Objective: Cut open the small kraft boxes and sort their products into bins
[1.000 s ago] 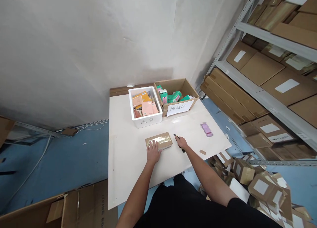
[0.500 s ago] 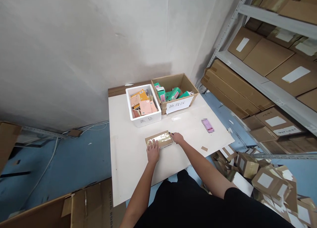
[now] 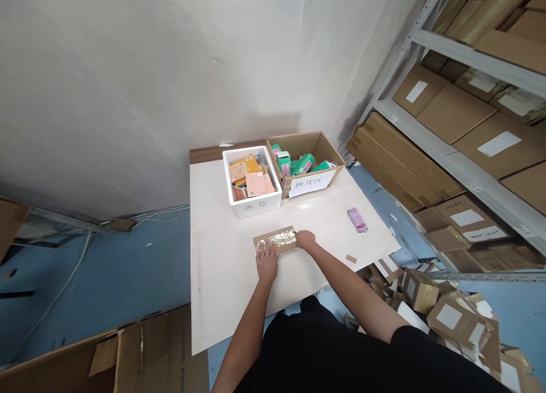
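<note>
A small brown parcel [image 3: 279, 239], wrapped in shiny clear tape, lies in the middle of the white table [image 3: 222, 228]. My left hand [image 3: 267, 261] rests flat on the parcel's near left corner, fingers spread. My right hand [image 3: 305, 239] is closed at the parcel's right end, gripping a small dark cutter that is almost hidden by the fingers. Its tip points at the parcel's far right edge.
Behind the parcel stand a white foam box [image 3: 251, 204] of orange and pink packets and a labelled cardboard box [image 3: 330, 149] of green packets. A purple item [image 3: 357, 220] and a tape scrap [image 3: 350, 259] lie to the right. Metal shelving [image 3: 469, 174] holds cartons, and small cartons [image 3: 447, 316] litter the floor.
My right hand moved left with the cutter from the bare table to the parcel's right end. My left hand stayed on the parcel.
</note>
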The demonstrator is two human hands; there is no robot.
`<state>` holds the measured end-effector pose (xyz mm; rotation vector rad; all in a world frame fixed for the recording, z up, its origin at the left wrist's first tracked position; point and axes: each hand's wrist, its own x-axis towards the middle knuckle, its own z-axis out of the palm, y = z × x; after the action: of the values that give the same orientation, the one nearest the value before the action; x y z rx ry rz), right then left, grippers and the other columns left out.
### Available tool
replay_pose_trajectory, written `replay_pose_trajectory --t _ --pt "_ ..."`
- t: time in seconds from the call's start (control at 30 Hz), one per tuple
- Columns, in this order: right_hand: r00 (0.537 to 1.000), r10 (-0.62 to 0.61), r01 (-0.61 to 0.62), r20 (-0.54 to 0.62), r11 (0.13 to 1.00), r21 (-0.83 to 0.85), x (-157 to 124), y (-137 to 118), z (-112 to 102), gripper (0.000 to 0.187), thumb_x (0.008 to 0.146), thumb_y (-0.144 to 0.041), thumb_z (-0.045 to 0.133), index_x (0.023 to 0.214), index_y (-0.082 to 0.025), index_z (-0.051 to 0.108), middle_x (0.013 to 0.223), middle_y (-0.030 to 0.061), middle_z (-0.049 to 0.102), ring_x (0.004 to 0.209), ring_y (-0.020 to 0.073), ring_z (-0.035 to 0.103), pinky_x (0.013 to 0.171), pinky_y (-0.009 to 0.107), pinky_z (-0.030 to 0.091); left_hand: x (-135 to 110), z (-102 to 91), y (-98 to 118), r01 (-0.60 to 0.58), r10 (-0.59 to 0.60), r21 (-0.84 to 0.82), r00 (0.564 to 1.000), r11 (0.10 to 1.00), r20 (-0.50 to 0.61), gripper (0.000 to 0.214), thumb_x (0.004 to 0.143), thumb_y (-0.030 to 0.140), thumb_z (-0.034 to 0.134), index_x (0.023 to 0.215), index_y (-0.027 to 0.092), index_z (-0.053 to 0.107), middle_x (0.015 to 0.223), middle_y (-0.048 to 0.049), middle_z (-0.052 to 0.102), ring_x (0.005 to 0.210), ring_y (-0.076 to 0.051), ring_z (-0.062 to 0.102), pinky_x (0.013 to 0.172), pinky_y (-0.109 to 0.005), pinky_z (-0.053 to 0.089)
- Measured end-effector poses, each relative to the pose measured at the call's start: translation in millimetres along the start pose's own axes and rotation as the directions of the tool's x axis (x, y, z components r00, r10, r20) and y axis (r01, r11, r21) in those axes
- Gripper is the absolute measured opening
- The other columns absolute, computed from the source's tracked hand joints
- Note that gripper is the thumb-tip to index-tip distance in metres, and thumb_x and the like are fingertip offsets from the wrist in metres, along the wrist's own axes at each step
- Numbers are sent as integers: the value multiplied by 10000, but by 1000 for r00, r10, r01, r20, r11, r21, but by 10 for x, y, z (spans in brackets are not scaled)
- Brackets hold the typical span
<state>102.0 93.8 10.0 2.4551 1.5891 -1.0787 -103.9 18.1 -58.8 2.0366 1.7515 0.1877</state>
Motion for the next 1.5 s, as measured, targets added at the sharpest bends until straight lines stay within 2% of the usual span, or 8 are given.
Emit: replay_pose_trajectory --t 0.2,0.5,0.67,0.87,1.03,1.17,1.33,1.5 --pt "992 85 -69 98 985 -160 -191 36 -71 65 891 -214 752 840 -178 735 908 154 783 876 334 783 749 362 561 -38 90 -45 -47 48 21 997 999 -61 603 1081 361 363 1676 275 331 1745 -52 307 1646 -298 167 1332 -546 165" --pt "986 94 -68 136 980 -185 -585 286 -22 377 1100 -423 469 995 -162 720 1002 139 789 663 231 767 673 307 535 -35 47 -18 -34 37 91 999 995 -25 587 1069 338 389 1653 272 402 1749 -36 308 1639 -302 192 1325 -518 194" --pt "984 149 -144 -93 988 59 -716 538 215 577 1127 -571 229 1148 -189 660 1074 135 779 879 242 784 764 305 530 129 -230 32 -27 23 107 999 994 40 558 1073 422 387 1593 260 506 1683 -87 444 1574 -348 323 1232 -525 347" --pt "982 165 -145 -89 971 192 -520 316 558 547 982 -663 588 1282 -209 528 1155 146 759 1085 309 741 796 332 519 435 -676 74 61 -72 148 995 987 70 572 1080 403 322 1600 218 473 1693 -116 416 1569 -334 303 1202 -486 367" --pt "982 163 -142 -93 971 194 42 -9 243 574 945 -652 655 1279 -214 493 1181 155 747 1094 310 736 763 327 511 290 -730 99 150 -188 223 970 963 157 541 1061 322 307 1505 157 569 1455 -202 625 1323 -354 581 1059 -495 470" --pt "990 20 -3 -140 992 125 360 -85 -211 457 973 -556 660 1230 -212 506 1125 142 756 1069 300 733 773 315 487 192 -732 173 74 -117 140 937 987 330 461 1060 349 348 1190 223 772 1205 -133 742 1130 -279 688 937 -379 529" --pt "975 -30 56 -221 992 113 154 305 -322 399 992 -558 608 1195 -235 490 1035 93 756 986 277 735 746 305 459 463 -681 436 -33 0 173 981 984 192 641 938 107 477 1552 285 522 1626 -86 497 1470 -248 474 1049 -361 509" --pt "994 -37 39 -100 999 22 -147 841 -22 481 909 -576 728 1161 -243 489 1109 105 750 1037 283 731 764 306 456 782 -433 708 -352 248 226 888 908 388 1021 827 145 679 1701 344 192 1805 -44 111 1658 -333 50 1242 -503 320"
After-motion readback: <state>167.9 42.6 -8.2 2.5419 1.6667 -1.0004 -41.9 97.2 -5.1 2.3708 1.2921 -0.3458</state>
